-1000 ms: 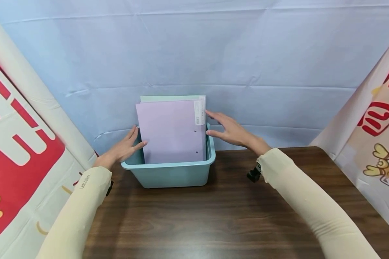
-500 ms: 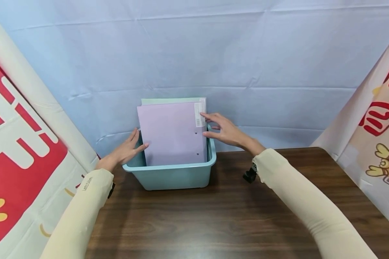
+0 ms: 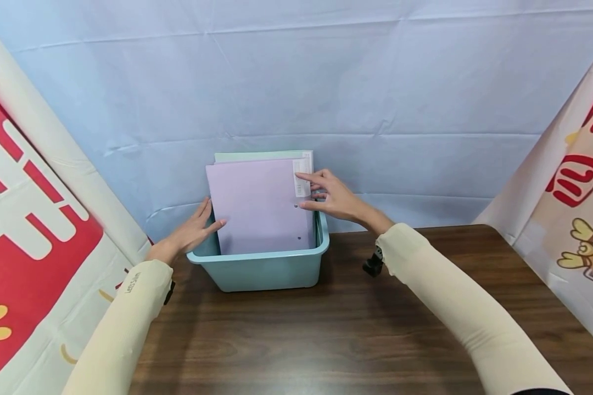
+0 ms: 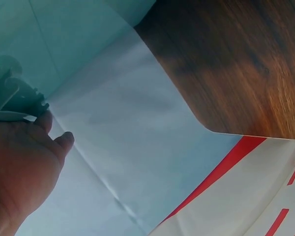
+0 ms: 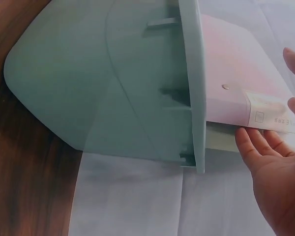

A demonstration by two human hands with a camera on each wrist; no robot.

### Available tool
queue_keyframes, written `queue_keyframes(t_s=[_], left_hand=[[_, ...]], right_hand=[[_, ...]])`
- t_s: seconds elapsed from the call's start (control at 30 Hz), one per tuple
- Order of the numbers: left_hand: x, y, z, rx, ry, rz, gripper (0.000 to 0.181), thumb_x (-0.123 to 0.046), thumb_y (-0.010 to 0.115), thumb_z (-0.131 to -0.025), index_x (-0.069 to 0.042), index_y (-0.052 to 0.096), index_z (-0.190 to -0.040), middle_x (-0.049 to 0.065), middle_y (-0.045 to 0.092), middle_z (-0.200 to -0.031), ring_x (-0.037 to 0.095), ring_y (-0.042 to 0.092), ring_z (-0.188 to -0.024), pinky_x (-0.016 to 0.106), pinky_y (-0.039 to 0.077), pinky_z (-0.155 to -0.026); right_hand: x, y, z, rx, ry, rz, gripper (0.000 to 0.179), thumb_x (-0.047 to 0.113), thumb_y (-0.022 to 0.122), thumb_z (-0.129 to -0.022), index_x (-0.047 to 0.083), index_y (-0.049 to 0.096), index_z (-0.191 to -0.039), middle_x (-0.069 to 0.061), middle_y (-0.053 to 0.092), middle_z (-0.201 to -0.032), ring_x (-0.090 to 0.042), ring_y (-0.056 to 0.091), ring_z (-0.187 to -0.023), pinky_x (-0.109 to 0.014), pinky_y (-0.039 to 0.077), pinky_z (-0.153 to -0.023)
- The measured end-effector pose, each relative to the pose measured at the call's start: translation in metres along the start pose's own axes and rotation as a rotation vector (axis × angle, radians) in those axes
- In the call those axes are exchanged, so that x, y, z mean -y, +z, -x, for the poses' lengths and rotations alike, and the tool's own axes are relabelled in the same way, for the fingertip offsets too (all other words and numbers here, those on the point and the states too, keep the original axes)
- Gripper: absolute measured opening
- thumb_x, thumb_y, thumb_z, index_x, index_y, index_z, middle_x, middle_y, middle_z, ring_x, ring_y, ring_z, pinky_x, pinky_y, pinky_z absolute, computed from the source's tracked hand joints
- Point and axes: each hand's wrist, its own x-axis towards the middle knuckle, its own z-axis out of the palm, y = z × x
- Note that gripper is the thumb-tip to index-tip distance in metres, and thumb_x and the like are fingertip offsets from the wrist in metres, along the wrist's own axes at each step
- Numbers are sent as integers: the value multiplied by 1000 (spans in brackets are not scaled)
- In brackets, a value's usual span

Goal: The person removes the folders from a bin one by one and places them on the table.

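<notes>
A pale purple file folder (image 3: 257, 206), with a white label and two small rivets, stands upright in a light blue plastic bin (image 3: 272, 271). Behind it a pale green folder (image 3: 257, 157) shows its top edge. My left hand (image 3: 188, 233) is at the bin's left side, fingers extended and thumb by the purple folder's left edge. On the opposite side, my right hand (image 3: 336, 197) reaches round the purple folder's right edge. In the right wrist view several fingertips (image 5: 246, 137) touch its spine near the gap between folders; the thumb stands off its front cover.
The bin stands on a dark wooden table (image 3: 296, 340) against a pale blue cloth backdrop (image 3: 425, 99). Printed red and white cloths hang at the left (image 3: 29, 247) and right (image 3: 578, 192). A dark strap device (image 3: 373, 264) sits at the right wrist.
My right hand has moved left, from beside the folders to round the purple folder's right edge, its index finger now before the label. The left hand has stayed almost in place.
</notes>
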Motion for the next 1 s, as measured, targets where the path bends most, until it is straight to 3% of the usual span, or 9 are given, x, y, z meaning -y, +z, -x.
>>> queue_keyframes(t_s=[0.2, 0.37, 0.57, 0.73, 1.0], left_hand=[[0, 0, -1, -3, 4, 2, 93, -74, 28, -93, -20, -18, -153, 3, -19, -163, 32, -6, -150, 60, 8, -116], [1, 0, -1, -4, 8, 1, 94, -75, 28, -93, -19, -17, -154, 3, -19, -163, 32, -5, -150, 61, 8, -116], [1, 0, 0, -1, 11, 7, 94, -74, 29, -94, -17, -14, -155, 3, -18, -163, 32, -6, -150, 62, 8, -115], [1, 0, 1, 7, 13, 15, 94, -72, 30, -94, -15, -13, -156, 1, -19, -162, 30, -7, -150, 62, 7, -115], [0, -1, 1, -1, 24, 14, 93, -71, 30, -95, -14, -11, -156, 2, -18, -163, 30, -6, -150, 61, 8, -116]], right_hand=[[3, 4, -7, 34, -6, 60, 74, 47, 76, -82, 36, 43, -148, -5, 44, -126, -21, 55, -106, -37, 52, -91], [6, 5, -12, 72, -41, 148, 73, 52, 73, -83, 37, 43, -148, -2, 53, -122, -20, 55, -87, -33, 50, -73], [4, 7, -14, 79, -49, 122, 73, 47, 77, -81, 36, 45, -147, 2, 62, -115, -20, 48, -66, -32, 45, -61], [0, 9, -16, 61, -16, 93, 75, 38, 83, -78, 36, 48, -145, -3, 61, -103, -20, 48, -68, -31, 45, -60], [-4, 14, -18, -20, -47, 101, 72, 18, 85, -77, 30, 55, -141, -11, 60, -130, -20, 52, -76, -30, 50, -63]])
